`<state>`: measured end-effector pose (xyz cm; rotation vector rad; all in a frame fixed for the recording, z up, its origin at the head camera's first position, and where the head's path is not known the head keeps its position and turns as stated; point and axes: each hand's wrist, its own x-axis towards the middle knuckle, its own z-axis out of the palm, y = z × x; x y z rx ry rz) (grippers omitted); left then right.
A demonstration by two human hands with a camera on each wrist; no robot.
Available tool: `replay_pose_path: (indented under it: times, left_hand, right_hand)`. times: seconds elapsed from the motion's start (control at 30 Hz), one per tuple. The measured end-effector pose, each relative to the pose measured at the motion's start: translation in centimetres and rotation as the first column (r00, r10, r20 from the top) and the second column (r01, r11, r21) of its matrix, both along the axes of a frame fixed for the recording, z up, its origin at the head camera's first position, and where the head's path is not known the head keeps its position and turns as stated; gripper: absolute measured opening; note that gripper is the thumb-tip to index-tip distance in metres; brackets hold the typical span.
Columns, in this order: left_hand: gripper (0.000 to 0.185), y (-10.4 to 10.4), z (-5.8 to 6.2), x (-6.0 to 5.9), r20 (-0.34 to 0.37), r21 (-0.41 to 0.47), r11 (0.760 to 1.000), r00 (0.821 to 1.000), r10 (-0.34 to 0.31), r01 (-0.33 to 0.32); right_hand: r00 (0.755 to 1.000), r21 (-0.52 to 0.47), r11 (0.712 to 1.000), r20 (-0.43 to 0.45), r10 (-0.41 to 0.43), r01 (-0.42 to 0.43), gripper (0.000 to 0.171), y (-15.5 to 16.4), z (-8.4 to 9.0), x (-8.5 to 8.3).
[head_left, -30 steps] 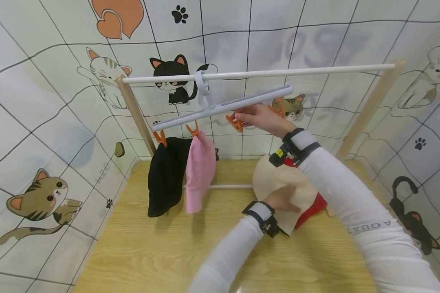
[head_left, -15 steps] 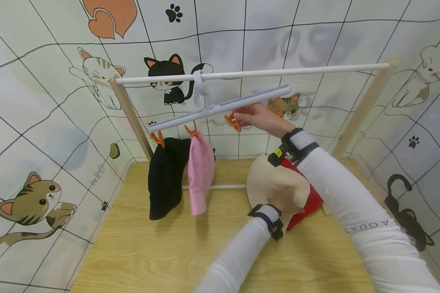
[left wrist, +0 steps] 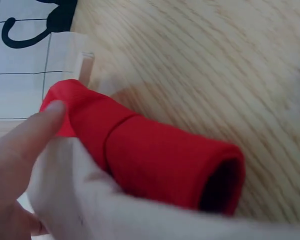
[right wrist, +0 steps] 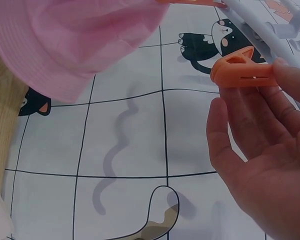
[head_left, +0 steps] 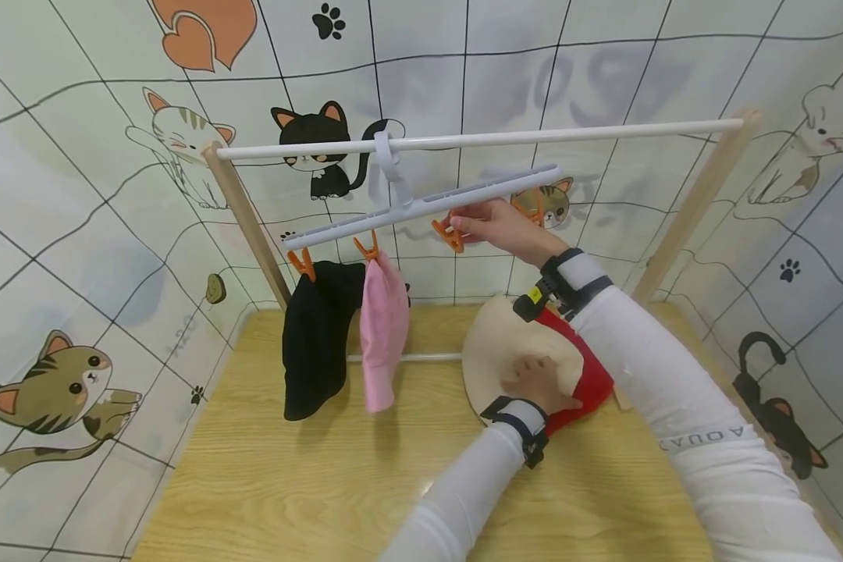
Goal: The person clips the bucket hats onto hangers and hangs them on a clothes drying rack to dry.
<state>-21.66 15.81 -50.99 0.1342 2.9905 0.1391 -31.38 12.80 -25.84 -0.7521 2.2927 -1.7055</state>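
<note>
In the head view my right hand [head_left: 499, 226] pinches an orange clip [head_left: 449, 234] under the pale hanger [head_left: 421, 207]. Seen from the right wrist, the clip [right wrist: 245, 72] sits between thumb and fingers. My left hand [head_left: 537, 382] lies on a cream hat [head_left: 492, 343] on the table, its fingers spread and slightly bent. The thumb side of that hand reaches a red hat [head_left: 593, 390], partly covered by the cream one. The red fabric [left wrist: 155, 155] shows a rolled opening in the left wrist view. A black hat [head_left: 316, 343] and a pink hat [head_left: 382, 336] hang from the hanger's left clips.
The hanger hooks over a white rod [head_left: 576, 136] between wooden posts [head_left: 698, 203]. Another orange clip [head_left: 534, 207] hangs at its right end, behind the right hand. A lower white bar [head_left: 428, 357] crosses above the wooden table [head_left: 309, 484]. Cat-printed walls surround it.
My left hand has shifted right across the cream hat, whose fabric bunched and then flattened. The cream hat has slid left, showing more red. The right hand keeps its hold on the clip.
</note>
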Motion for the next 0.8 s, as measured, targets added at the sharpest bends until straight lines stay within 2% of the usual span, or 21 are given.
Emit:
replay_pose_path:
  times: [0.1,0.23,0.37,0.47,0.53,0.63,0.73,0.77,0.8]
  left_hand:
    - [0.083,0.0,-0.4,-0.1,-0.024,-0.014,1.0,0.999,0.022,-0.022]
    - [0.076,0.0,-0.9,-0.4,-0.025,-0.01,0.999,0.999,0.042,-0.042]
    - [0.069,0.0,-1.2,-0.9,-0.012,0.024,0.999,0.999,0.042,-0.042]
    - [0.06,-0.5,-1.1,-1.3,0.037,0.087,0.995,0.999,0.04,-0.043]
    - [0.05,-1.1,-0.3,-1.5,0.105,0.15,0.988,0.994,0.026,-0.042]
    - [0.03,-2.6,1.2,-1.6,0.164,0.255,0.967,0.984,-0.064,0.021]
    - [0.031,-4.2,3.2,-1.5,0.156,0.319,0.938,0.969,-0.19,0.132]
    - [0.034,-4.7,3.7,-1.4,0.133,0.334,0.928,0.967,-0.22,0.165]
    - [0.034,-5.1,4.4,-1.4,0.122,0.353,0.92,0.966,-0.226,0.171]
  right_hand:
    - [1.0,0.005,1.0,0.0,-0.002,0.002,0.028,0.1,-0.1,0.0]
    - [1.0,-0.001,1.0,-0.002,0.005,-0.005,0.03,0.3,-0.3,0.0]
    - [1.0,-0.013,1.0,-0.007,0.011,-0.011,0.031,0.4,-0.5,-0.1]
    - [1.0,-0.018,1.0,-0.009,0.01,-0.01,0.03,0.4,-0.6,-0.3]
    - [1.0,-0.013,1.0,-0.013,0.011,-0.011,0.03,0.4,-0.7,-0.3]
    - [1.0,-0.012,1.0,-0.026,0.015,-0.016,0.03,0.6,-0.8,-0.4]
    - [0.999,-0.016,1.0,-0.038,0.021,-0.022,0.03,0.8,-0.9,-0.5]
    - [0.999,-0.021,1.0,-0.037,0.021,-0.022,0.029,0.8,-0.9,-0.5]
    - [0.999,-0.025,0.999,-0.038,0.023,-0.024,0.029,0.9,-0.9,-0.6]
